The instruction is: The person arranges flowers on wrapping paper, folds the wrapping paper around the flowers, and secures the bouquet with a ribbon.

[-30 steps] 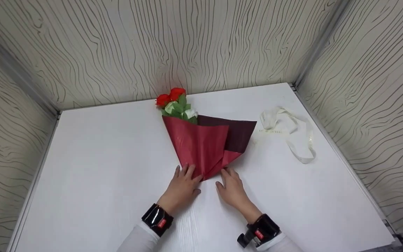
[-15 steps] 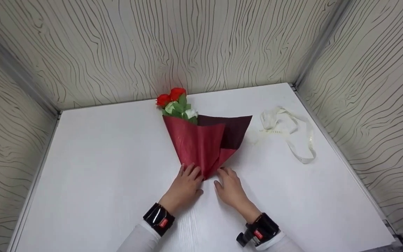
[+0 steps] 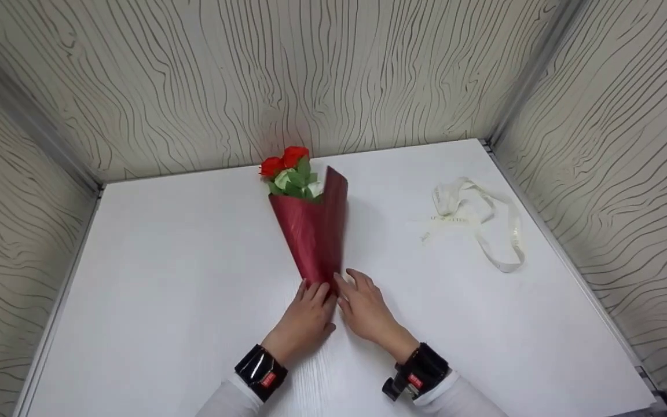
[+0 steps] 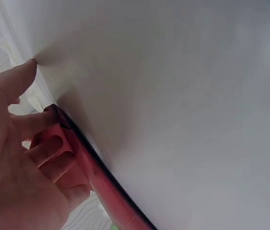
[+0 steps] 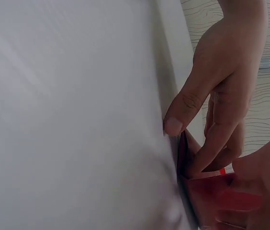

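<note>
In the head view, a bouquet of artificial flowers lies on the white table, its red roses (image 3: 295, 156) and pale blooms (image 3: 316, 189) showing among green leaves. Dark red wrapping paper (image 3: 301, 234) forms a cone around it, its right side folded over and standing up. My left hand (image 3: 303, 315) rests with extended fingers on the cone's narrow lower end. From the right, my right hand (image 3: 368, 310) presses its fingers against the folded paper there. The left wrist view shows the left fingers (image 4: 53, 146) lying over the paper. The stems are hidden.
A loose cream ribbon (image 3: 514, 229) with gold lettering lies curled on the right of the white table (image 3: 183, 260). Wood-grain patterned panels (image 3: 368, 75) stand along the back and both sides.
The right flap of wrapping paper has swung left over the bouquet, so the dark inner side no longer spreads out. My right hand has moved left, close to the left hand.
</note>
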Tool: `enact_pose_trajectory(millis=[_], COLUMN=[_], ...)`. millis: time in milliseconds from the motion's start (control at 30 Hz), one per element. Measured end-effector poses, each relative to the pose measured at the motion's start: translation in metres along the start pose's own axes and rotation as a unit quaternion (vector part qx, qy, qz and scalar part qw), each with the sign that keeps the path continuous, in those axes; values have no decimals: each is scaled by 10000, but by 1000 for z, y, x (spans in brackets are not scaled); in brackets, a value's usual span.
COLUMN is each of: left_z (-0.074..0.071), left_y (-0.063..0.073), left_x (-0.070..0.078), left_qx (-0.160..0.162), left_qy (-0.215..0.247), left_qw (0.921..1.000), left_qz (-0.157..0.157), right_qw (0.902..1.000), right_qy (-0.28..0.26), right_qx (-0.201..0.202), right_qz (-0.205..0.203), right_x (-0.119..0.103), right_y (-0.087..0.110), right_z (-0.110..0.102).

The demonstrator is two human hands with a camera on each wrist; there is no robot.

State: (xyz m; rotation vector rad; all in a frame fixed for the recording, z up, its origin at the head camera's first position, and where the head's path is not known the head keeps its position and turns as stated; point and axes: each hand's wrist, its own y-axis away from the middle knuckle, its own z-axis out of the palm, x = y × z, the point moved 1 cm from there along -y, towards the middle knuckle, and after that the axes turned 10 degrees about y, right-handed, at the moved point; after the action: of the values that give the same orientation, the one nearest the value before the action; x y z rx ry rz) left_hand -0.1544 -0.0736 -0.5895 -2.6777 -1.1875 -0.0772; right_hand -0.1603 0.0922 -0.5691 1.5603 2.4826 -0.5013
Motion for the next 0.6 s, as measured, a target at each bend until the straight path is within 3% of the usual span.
enact_pose_trajectory(millis=[100,233,300,467,600], left_z=[0,-6,-9,-16,-21], left_y=[2,6,8,9,8], left_x=[1,0,-1,-7,-16], left_qx=[-69,-251,-172,596,1121], left_qy=[107,582,771,751,566], left_qw=[9999,9979,9968,9951,9921], left_qz=[-18,-148,-71,224,-41], right_qw=[9993,9973,9959,9921,9899], right_qy=[229,514,646,818,783], right_qx=[-222,-340,-349,-589,-803], right_qz=[-174,-403,-535,-741,-868], right_x=[-1,-3,-3,-2,-3], right_y=[-3,-8,-11,-15,-17], right_z=[2,4,5,9,12])
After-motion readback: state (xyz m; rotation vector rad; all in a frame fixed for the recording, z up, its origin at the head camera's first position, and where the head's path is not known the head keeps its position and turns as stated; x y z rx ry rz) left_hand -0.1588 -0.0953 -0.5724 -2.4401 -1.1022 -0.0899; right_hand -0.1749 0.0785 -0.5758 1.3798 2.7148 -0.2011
